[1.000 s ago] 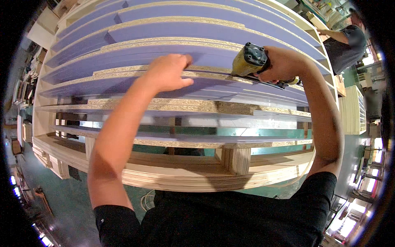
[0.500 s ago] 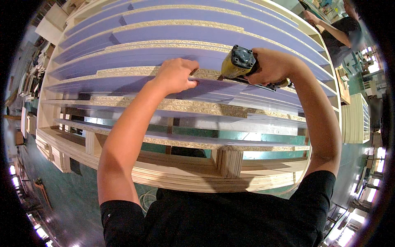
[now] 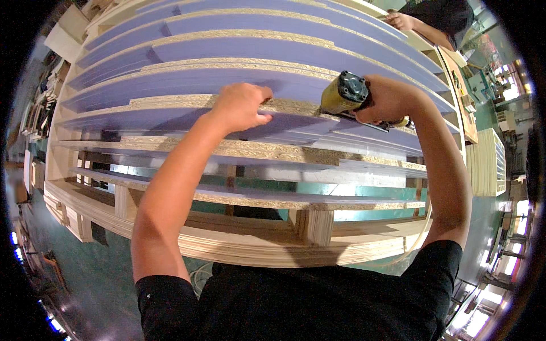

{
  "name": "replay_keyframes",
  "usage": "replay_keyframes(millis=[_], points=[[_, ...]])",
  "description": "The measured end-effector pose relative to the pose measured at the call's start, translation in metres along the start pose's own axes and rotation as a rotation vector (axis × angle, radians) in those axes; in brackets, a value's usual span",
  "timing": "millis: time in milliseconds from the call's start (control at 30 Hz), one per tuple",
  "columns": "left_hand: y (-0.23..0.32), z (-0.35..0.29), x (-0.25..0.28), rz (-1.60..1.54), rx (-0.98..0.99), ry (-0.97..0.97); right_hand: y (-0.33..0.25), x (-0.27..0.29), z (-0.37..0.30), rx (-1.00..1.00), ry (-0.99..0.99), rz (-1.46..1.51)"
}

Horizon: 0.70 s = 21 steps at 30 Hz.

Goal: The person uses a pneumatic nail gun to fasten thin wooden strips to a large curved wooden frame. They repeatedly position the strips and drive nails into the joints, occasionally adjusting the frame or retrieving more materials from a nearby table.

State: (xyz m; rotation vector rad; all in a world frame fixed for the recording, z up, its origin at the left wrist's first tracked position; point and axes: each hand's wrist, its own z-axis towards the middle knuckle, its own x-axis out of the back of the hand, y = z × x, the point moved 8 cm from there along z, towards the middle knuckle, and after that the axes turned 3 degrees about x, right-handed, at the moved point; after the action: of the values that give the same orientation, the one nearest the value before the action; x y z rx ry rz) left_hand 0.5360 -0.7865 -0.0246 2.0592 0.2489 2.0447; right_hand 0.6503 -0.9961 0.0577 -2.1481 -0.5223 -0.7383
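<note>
A large wooden frame (image 3: 267, 253) lies before me, with several purple-faced panels (image 3: 187, 82) standing on edge across it in rows. Rough particleboard strips run along their tops. My left hand (image 3: 239, 108) is closed over one particleboard strip (image 3: 293, 106), fingers on its far side and thumb on the near side. My right hand (image 3: 392, 99) grips a yellow and black nail gun (image 3: 344, 94), whose nose is at the same strip, right of my left hand. Whether the nose touches the wood is hard to make out.
At the top right, another person's hand (image 3: 401, 21) rests near the frame's far edge. A wooden bench (image 3: 458, 94) and a pile of pale panels (image 3: 483, 162) stand to the right. A pale hose (image 3: 418, 238) hangs near my right arm, above the green floor (image 3: 114, 273).
My right hand and the nail gun have shifted a little right along the strip. My left hand keeps its grip. The other person has moved left along the frame's far side.
</note>
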Motion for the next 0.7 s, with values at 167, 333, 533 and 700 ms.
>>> replay_keyframes(millis=[167,333,533,700], points=[[-0.010,-0.009,0.003,-0.078,-0.048,-0.019,-0.039,0.016,0.005,-0.106,-0.001,-0.039],[-0.069,-0.044,0.050,-0.197,-0.052,0.194,-0.085,0.033,0.047,0.033,-0.007,-0.006],[-0.238,-0.096,0.113,0.153,0.138,0.445,-0.164,0.044,0.145,0.067,0.038,-0.300],[-0.320,-0.088,0.107,0.033,0.236,0.289,-0.239,0.036,0.245,0.182,0.009,-0.323]])
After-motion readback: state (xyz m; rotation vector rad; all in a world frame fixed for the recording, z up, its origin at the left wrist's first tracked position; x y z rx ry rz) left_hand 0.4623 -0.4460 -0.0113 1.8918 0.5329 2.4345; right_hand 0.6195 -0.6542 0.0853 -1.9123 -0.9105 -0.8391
